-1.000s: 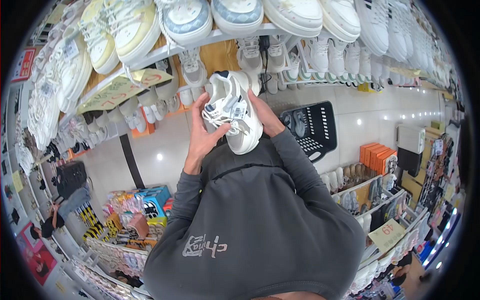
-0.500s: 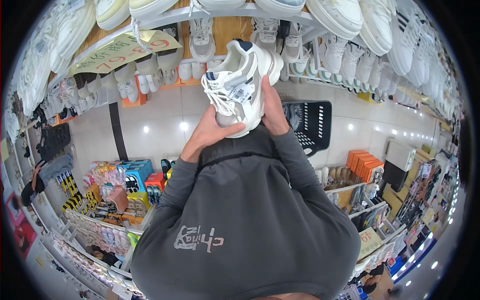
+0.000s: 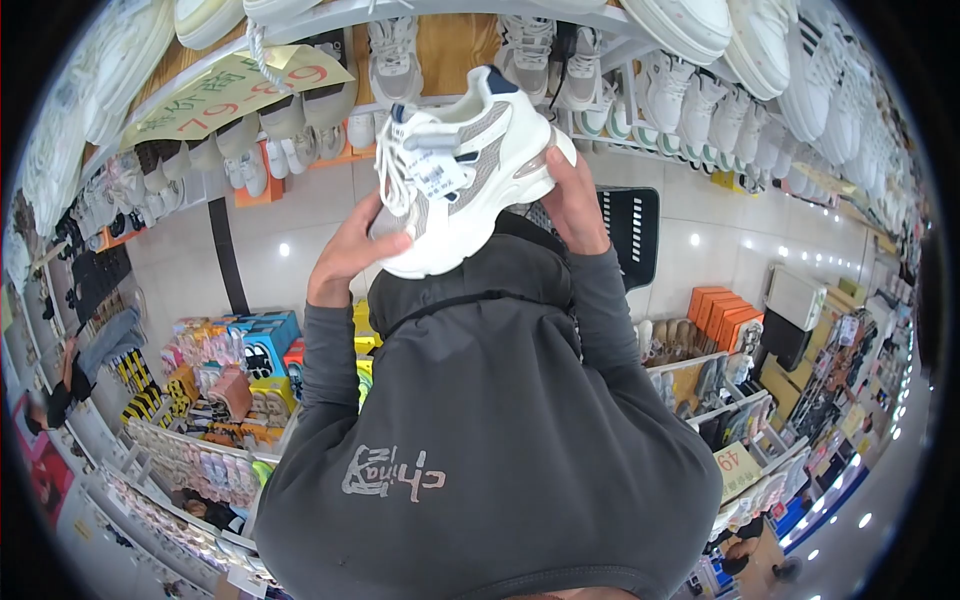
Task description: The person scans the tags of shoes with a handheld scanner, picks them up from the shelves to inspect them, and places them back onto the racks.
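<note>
A white and grey sneaker (image 3: 455, 170) with a thick sole and navy heel trim is held up between my two hands. My left hand (image 3: 352, 248) is closed on its toe, with the thumb over the front. At the heel end, my right hand (image 3: 577, 203) grips the back of the sole. A white price tag (image 3: 435, 174) with a barcode hangs on the shoe's side near the white laces. The shoe is tilted, its side turned toward me, and its opening faces up and away.
Shelves of white sneakers (image 3: 675, 100) run across the top, with a yellow price sign (image 3: 240, 90) at left. A black basket (image 3: 640, 235) stands on the tiled floor at right. Orange boxes (image 3: 722, 318) and slipper racks (image 3: 215, 465) are lower down. A person (image 3: 70, 385) is at far left.
The sneaker has turned so that more of its side shows, and has shifted slightly left. My hands have moved farther apart, the right one going toward the heel.
</note>
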A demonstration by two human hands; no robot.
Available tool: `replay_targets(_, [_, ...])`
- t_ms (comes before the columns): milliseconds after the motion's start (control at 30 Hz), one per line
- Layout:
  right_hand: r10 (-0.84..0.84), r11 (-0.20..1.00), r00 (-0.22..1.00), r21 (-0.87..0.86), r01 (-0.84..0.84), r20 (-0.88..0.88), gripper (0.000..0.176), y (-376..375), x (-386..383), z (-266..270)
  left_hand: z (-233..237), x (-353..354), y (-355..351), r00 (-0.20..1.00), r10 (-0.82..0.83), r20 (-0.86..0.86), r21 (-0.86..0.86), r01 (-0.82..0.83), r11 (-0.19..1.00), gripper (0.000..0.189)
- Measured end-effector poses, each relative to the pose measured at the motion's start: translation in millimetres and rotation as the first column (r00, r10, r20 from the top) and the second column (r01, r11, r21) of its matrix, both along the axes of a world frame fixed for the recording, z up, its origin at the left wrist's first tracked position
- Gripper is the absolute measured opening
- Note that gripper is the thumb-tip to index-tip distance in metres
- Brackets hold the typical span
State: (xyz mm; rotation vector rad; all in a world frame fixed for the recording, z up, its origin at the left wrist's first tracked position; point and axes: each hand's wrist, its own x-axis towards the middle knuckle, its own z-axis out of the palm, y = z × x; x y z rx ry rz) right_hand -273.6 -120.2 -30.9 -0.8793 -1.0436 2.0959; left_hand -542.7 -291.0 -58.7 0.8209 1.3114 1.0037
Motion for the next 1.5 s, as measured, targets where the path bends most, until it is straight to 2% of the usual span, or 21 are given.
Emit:
replay_targets(33, [-0.027,1.000,1.000,-0.011,0.027,0.005,0.062,-3,0,-1,-7,1,-4,0.985,0.092,0.146,-0.010,-0.091,0.996,0.101])
replay_targets(100, [-0.092,0.995,0.994,-0.031,0.090,-0.056,0.061,-8,-3,-1,-13,1,-8,0.868,0.266,0.419,-0.067,-0.263,0.962,0.105])
replay_targets(133, [-0.126,0.992,0.988,-0.043,0.122,-0.085,0.061,-11,-5,-1,-12,0,-10,0.826,0.261,0.499,-0.051,-0.273,0.961,0.103])
replay_targets(267, [-0.234,0.969,0.965,-0.113,0.221,-0.122,0.059,-23,-14,3,-5,25,5,0.771,0.311,0.556,0.134,-0.452,0.882,0.093])
replay_targets(367, [-0.223,0.971,0.970,-0.110,0.212,-0.094,0.059,-26,-17,4,-3,40,9,0.809,0.401,0.429,0.144,-0.500,0.854,0.093])
replay_targets(533, [-0.116,0.990,0.993,-0.085,0.114,-0.019,0.062,-22,-4,-1,3,39,9,0.817,0.421,0.393,0.113,-0.497,0.860,0.095])
replay_targets(1233, [-0.286,0.954,0.958,-0.105,0.281,-0.037,0.057,-30,-5,-16,14,45,10,0.887,0.403,0.226,0.158,-0.441,0.883,0.090])
replay_targets(1500, [-0.259,0.963,0.965,-0.091,0.256,-0.035,0.059,-28,-2,-19,21,48,12,0.886,0.408,0.219,0.160,-0.445,0.881,0.091])
